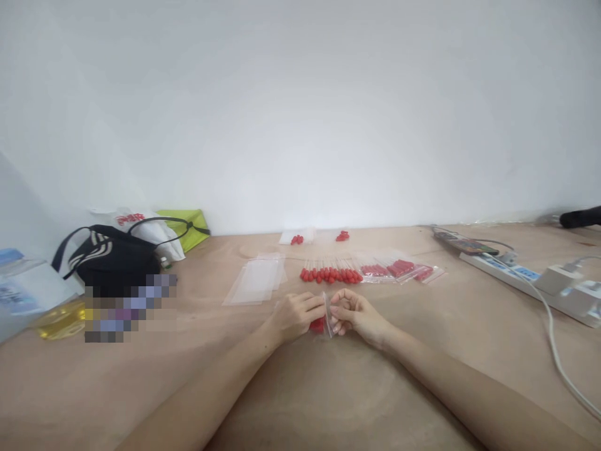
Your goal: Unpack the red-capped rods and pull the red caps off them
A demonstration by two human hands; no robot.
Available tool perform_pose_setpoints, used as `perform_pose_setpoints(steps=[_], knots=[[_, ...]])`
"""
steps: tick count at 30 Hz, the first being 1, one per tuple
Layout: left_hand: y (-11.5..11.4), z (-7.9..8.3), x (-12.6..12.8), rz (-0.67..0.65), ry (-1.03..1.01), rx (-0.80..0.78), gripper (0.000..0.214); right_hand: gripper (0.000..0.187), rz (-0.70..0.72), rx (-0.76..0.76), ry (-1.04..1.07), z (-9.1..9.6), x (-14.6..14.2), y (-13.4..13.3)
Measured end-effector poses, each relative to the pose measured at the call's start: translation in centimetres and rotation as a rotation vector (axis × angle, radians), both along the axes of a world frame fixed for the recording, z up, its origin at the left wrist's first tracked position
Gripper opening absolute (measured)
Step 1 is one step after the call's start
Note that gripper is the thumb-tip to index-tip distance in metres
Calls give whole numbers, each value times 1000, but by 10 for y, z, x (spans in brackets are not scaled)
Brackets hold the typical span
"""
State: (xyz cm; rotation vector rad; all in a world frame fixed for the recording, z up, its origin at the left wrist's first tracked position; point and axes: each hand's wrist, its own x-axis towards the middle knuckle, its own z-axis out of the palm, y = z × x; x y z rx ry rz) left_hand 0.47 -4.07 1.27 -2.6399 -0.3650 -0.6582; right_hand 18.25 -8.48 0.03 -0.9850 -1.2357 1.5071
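Note:
Near the middle of the table, a small clear zip bag (327, 321) with red pieces inside lies between my two hands. My left hand (295, 314) is closed over its filled part, covering much of the contents. At the bag's zip edge, the curled fingers and thumb of my right hand (359, 318) pinch the plastic. Just beyond my hands lies a row of thin pale sticks with red tips (331, 275). Several flat clear bags (256, 280) are fanned out to the left of it. Bags filled with red pieces (400, 269) overlap on its right.
Two small clusters of red pieces (297, 240) lie by the wall. A black bag (119, 260), a green bag (190, 228) and a bottle of yellow liquid (61, 319) stand left. On the right are a phone (469, 245), a power strip (504, 270) and a white cable (553, 341).

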Motion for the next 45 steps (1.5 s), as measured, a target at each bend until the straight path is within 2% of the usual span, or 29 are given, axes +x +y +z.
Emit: perform_pose_setpoints(steps=[3, 6, 8, 10, 12, 14, 20, 28, 33, 37, 41, 45], knots=[[1, -1, -2, 12, -11, -12, 30, 27, 15, 242, -208, -2, 5, -3], [1, 0, -3, 23, -22, -32, 28, 25, -47, 684, -605, -3, 8, -7], [0, 0, -4, 25, -20, -53, 27, 26, -144, 1003, -866, -4, 8, -8], [0, 0, -4, 29, -22, -64, 27, 22, -270, 1265, -1030, -6, 6, -6], [-1, 0, -3, 37, -22, -59, 26, 17, -358, 1438, -1108, -7, 3, -1], [-1, 0, -3, 46, -11, -53, 26, 22, -376, 1536, -1153, -7, 2, 2], [-4, 9, -2, 48, 108, -52, 24, 30, -370, 1645, -1189, -3, 3, 2], [-3, 11, -4, -69, 76, -30, 21, 30, -333, 1646, -1182, -4, 2, 0], [0, 8, -4, -118, 171, -28, 21, 31, -213, 1691, -1199, -2, 3, 0], [1, 9, -5, -143, 214, -65, 23, 35, -11, 1650, -1275, -1, 4, 3], [2, 12, -13, -137, 152, -98, 22, 28, 42, 1625, -1277, 0, 8, 5], [3, 10, -21, -88, -18, -73, 24, 18, 47, 1565, -1262, 3, 14, 5]])
